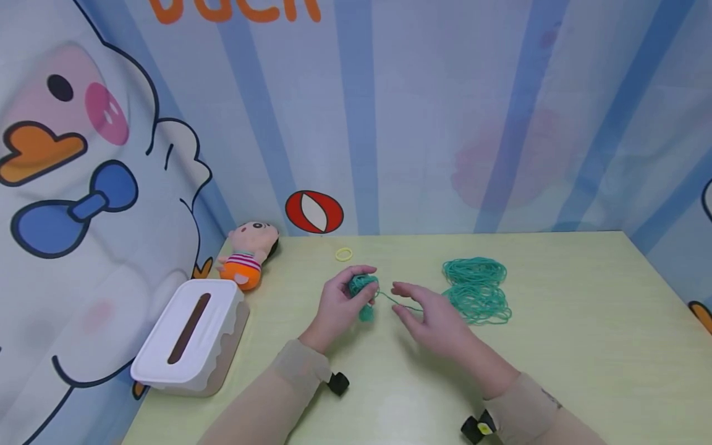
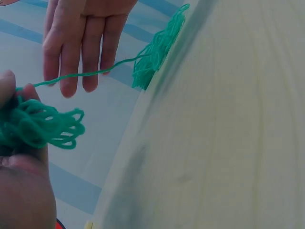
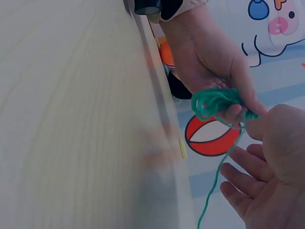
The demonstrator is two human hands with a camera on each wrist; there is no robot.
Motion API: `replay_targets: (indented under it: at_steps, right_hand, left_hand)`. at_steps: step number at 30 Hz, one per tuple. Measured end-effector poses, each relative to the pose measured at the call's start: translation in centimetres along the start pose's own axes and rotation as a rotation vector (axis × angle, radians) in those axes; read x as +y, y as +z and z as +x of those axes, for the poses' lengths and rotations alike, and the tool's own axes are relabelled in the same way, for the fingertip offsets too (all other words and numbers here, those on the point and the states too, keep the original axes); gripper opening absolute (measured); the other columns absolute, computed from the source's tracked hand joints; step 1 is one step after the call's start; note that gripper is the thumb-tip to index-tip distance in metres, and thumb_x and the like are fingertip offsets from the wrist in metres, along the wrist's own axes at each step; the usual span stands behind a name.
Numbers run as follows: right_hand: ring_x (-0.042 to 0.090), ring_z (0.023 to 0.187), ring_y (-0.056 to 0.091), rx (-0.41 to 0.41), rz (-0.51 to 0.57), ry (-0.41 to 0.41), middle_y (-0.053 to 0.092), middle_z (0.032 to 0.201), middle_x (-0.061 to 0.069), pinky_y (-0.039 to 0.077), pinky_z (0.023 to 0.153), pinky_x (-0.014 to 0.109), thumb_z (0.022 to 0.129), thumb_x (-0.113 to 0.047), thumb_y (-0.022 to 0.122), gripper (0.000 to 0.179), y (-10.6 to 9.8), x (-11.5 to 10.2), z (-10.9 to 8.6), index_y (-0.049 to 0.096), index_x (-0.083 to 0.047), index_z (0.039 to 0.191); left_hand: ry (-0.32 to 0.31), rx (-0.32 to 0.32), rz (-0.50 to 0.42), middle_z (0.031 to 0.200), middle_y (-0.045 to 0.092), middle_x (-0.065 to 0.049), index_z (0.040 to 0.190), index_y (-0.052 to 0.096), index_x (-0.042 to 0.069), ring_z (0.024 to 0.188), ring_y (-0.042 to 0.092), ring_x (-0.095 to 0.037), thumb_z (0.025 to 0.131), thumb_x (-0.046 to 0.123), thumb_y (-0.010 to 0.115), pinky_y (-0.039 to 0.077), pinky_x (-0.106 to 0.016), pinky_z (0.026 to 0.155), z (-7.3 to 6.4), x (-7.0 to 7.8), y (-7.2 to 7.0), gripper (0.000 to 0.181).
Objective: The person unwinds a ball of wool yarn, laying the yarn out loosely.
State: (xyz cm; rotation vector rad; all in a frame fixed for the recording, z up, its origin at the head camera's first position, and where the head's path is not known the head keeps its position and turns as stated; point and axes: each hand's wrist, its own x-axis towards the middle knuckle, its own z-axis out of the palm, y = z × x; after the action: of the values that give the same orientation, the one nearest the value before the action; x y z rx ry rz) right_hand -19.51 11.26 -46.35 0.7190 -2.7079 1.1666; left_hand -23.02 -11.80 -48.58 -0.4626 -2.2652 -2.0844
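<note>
Above the table, my left hand [image 1: 340, 304] grips a small bundle of green yarn [image 1: 363, 284], its thumb pressed over the strands. In the left wrist view, loops of the bundle [image 2: 45, 125] stick out past the fingers. A single strand of yarn [image 3: 213, 187] runs from it, past my right hand, toward a loose green yarn pile [image 1: 477, 293] on the table. My right hand [image 1: 439, 320] is just right of the bundle, fingers extended and relaxed, the strand passing along them without a visible pinch.
A white-lidded tissue box [image 1: 191, 334] stands at the left of the pale table [image 1: 589, 346]. Behind it sits a doll [image 1: 247, 256] with orange shorts. A yellow ring [image 1: 343, 254] lies near the back edge, before a printed cloth backdrop [image 1: 411, 123].
</note>
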Motion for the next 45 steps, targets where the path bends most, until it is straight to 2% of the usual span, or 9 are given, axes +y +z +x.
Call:
replay_targets:
  at_steps: [6, 11, 15, 21, 24, 27, 30, 38, 45]
  right_hand:
    - [0.028, 0.108, 0.082, 0.031, -0.008, 0.057, 0.085, 0.112, 0.006, 0.067, 0.093, 0.049, 0.11, -0.022, 0.07, 0.031, 1.4, -1.2, 1.1, 0.076, -0.006, 0.135]
    - [0.021, 0.096, 0.08, 0.109, 0.001, 0.033, 0.083, 0.1, 0.001, 0.067, 0.083, 0.039, 0.108, -0.016, 0.072, 0.018, 1.0, -1.2, 1.0, 0.081, -0.007, 0.12]
    - [0.021, 0.092, 0.08, 0.168, 0.012, -0.006, 0.083, 0.097, 0.001, 0.061, 0.073, 0.029, 0.107, -0.014, 0.072, 0.014, 0.2, -1.0, 0.6, 0.08, -0.008, 0.116]
    - [0.018, 0.09, 0.078, 0.191, 0.023, -0.015, 0.082, 0.096, -0.001, 0.059, 0.071, 0.026, 0.107, -0.013, 0.073, 0.011, -0.8, -0.6, 0.0, 0.08, -0.01, 0.114]
    - [0.017, 0.09, 0.077, 0.189, 0.021, -0.009, 0.082, 0.097, 0.0, 0.06, 0.073, 0.027, 0.107, -0.014, 0.073, 0.011, -1.2, -0.3, -0.3, 0.08, -0.01, 0.115]
    - [0.017, 0.09, 0.077, 0.195, 0.014, -0.005, 0.083, 0.098, 0.002, 0.06, 0.073, 0.026, 0.108, -0.015, 0.072, 0.012, -1.7, 0.1, -0.7, 0.079, -0.009, 0.115]
    - [0.018, 0.089, 0.076, 0.214, 0.004, -0.001, 0.083, 0.099, 0.003, 0.059, 0.071, 0.025, 0.108, -0.016, 0.072, 0.012, -2.2, 0.5, -1.0, 0.079, -0.009, 0.115]
    - [0.02, 0.081, 0.075, 0.235, 0.0, 0.003, 0.082, 0.097, 0.005, 0.059, 0.067, 0.024, 0.108, -0.013, 0.071, 0.01, -3.1, 1.6, -1.7, 0.078, -0.007, 0.113]
    - [0.019, 0.085, 0.077, 0.254, -0.021, 0.005, 0.083, 0.095, 0.003, 0.06, 0.07, 0.025, 0.106, -0.01, 0.072, 0.01, -3.9, 2.4, -2.5, 0.079, -0.006, 0.113]
  left_hand:
    - [0.032, -0.015, 0.032, 0.13, 0.071, -0.026, 0.14, 0.069, 0.006, 0.102, 0.075, -0.028, 0.105, 0.011, 0.075, 0.063, -0.022, 0.094, 0.0, 0.1, 0.0, 0.036]
    - [0.045, 0.008, 0.151, 0.125, 0.075, -0.021, 0.131, 0.078, 0.012, 0.104, 0.07, -0.014, 0.104, 0.019, 0.078, 0.058, -0.019, 0.094, 0.0, 0.0, -0.1, 0.027]
    - [0.035, 0.035, 0.186, 0.109, 0.072, -0.01, 0.111, 0.083, 0.013, 0.087, 0.073, -0.015, 0.102, 0.023, 0.082, 0.06, -0.022, 0.084, 0.1, 0.0, -0.1, 0.014]
    - [-0.055, 0.049, 0.093, 0.117, 0.079, -0.007, 0.099, 0.071, 0.012, 0.072, 0.072, -0.025, 0.1, 0.024, 0.084, 0.062, -0.023, 0.074, 0.1, -0.3, -0.1, 0.017]
    - [-0.079, 0.035, 0.056, 0.092, 0.08, -0.01, 0.095, 0.061, 0.013, 0.063, 0.065, -0.026, 0.1, 0.027, 0.084, 0.053, -0.023, 0.059, 0.0, -0.4, -0.1, 0.027]
    - [-0.071, 0.027, 0.069, 0.071, 0.063, 0.001, 0.09, 0.052, 0.014, 0.06, 0.058, -0.02, 0.099, 0.029, 0.085, 0.044, -0.023, 0.057, 0.0, -0.4, -0.1, 0.038]
    - [-0.046, 0.036, 0.12, 0.075, 0.052, 0.002, 0.095, 0.055, 0.014, 0.07, 0.055, -0.016, 0.099, 0.026, 0.086, 0.044, -0.023, 0.065, 0.1, -0.2, 0.0, 0.033]
    - [0.022, -0.006, 0.147, 0.114, 0.072, -0.007, 0.122, 0.072, 0.012, 0.099, 0.062, -0.02, 0.106, 0.018, 0.075, 0.057, -0.024, 0.086, 0.2, -0.1, -0.1, 0.018]
    - [0.029, 0.007, 0.084, 0.093, 0.064, -0.004, 0.109, 0.063, 0.01, 0.07, 0.056, -0.016, 0.111, 0.022, 0.068, 0.05, -0.024, 0.065, 0.2, -0.4, -0.1, 0.014]
